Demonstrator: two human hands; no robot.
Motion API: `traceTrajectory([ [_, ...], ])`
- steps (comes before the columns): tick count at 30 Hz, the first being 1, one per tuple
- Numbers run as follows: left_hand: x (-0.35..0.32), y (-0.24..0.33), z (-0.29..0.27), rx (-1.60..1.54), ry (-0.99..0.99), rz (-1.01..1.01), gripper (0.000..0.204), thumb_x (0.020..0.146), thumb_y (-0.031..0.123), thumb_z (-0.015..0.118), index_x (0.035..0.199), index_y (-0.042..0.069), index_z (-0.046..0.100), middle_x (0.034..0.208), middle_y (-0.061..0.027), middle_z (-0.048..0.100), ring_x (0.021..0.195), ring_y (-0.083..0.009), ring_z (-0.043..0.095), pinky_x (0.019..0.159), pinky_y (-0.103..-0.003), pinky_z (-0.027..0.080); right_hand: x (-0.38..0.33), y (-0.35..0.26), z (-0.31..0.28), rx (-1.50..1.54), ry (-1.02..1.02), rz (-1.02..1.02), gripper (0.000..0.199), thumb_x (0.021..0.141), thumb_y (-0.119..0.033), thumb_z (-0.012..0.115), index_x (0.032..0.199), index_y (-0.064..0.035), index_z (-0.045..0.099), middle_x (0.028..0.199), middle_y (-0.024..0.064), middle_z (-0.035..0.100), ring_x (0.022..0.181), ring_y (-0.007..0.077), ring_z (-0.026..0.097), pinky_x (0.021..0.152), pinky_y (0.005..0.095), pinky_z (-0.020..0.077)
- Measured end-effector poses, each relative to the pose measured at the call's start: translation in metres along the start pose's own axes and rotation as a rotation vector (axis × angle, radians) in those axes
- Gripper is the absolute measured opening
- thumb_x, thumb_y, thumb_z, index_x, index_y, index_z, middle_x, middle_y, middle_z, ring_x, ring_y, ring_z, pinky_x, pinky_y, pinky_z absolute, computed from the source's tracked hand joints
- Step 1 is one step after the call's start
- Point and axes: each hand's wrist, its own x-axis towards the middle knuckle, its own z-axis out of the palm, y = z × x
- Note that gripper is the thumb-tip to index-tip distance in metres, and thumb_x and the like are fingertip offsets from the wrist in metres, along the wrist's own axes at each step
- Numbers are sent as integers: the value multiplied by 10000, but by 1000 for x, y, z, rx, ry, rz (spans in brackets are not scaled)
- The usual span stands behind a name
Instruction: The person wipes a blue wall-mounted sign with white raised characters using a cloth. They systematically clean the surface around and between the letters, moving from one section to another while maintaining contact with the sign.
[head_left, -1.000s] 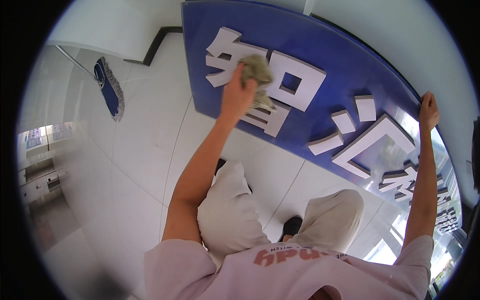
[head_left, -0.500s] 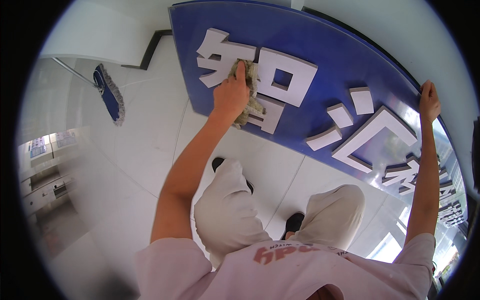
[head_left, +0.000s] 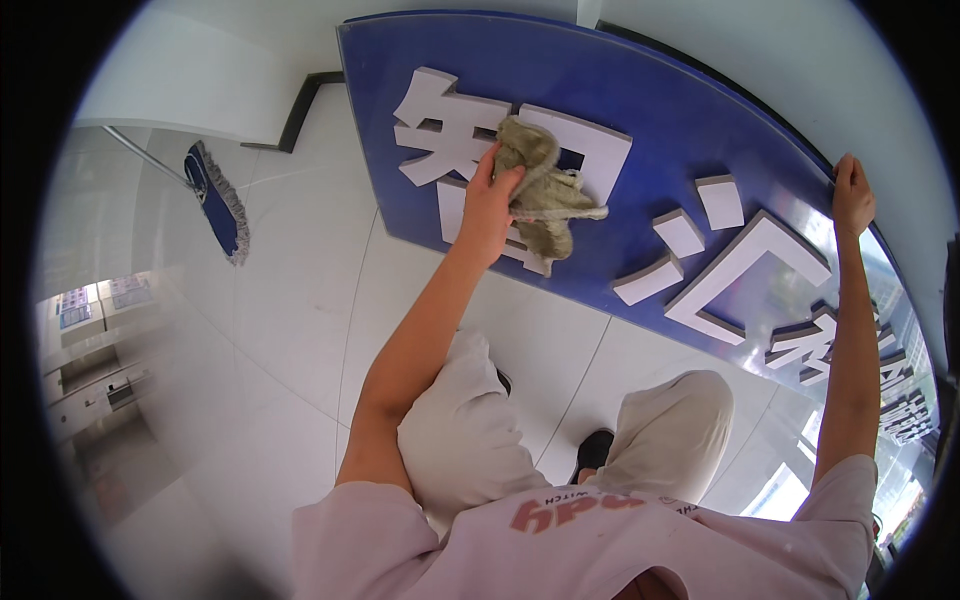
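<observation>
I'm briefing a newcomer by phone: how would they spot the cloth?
Find the large blue sign board. Toward its left end, the left hand holds the cloth over white raised characters. It is the crumpled, grey-green piece, unlike those crisp, rigid-looking shapes.

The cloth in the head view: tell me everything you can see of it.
The cloth is a dull grey-green piece of soft-looking fabric, bunched and folded, with a paler band running across its middle. The left hand grips its left side, thumb and fingers closed around a fold. It lies over the white raised characters at the left part of the blue board, partly hiding them.
</observation>
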Motion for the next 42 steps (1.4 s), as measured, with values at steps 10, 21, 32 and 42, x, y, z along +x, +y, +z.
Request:
traceTrajectory([
  [10, 23, -5, 17, 851, 54, 393, 711, 940, 223, 517, 1549, 115, 165, 905, -218, 693, 725, -347, 687, 652, -419, 541, 0, -1, 0, 4, -8, 2, 454, 985, -526, 414, 862, -175, 674, 775, 34, 685, 773, 279, 686, 713, 374, 520],
  [21, -1, -58, -6, 992, 172, 205, 707, 945, 213, 512, 1553, 126, 160, 812, -181, 690, 696, -333, 673, 694, -398, 534, 4, -1, 3, -24, -14, 1, 458, 980, -535, 419, 903, -174, 691, 824, 37, 712, 798, 301, 695, 731, 402, 530],
  [32, -15, -51, 26, 1388, -67, 510, 664, 890, 185, 606, 1460, -11, 328, 891, -187, 674, 790, -328, 676, 609, -424, 549, -1, -5, -3, -7, -56, 31, 463, 975, -543, 412, 919, -186, 701, 836, 46, 714, 822, 309, 691, 733, 398, 531],
  [42, 6, -41, 1, 1528, -367, 565, 629, 882, 219, 616, 1431, 34, 369, 603, -123, 623, 519, -326, 617, 501, -430, 493, 2, -5, -2, -18, -29, 46, 451, 949, -557, 418, 934, -213, 708, 863, 54, 721, 867, 327, 685, 775, 412, 524],
])
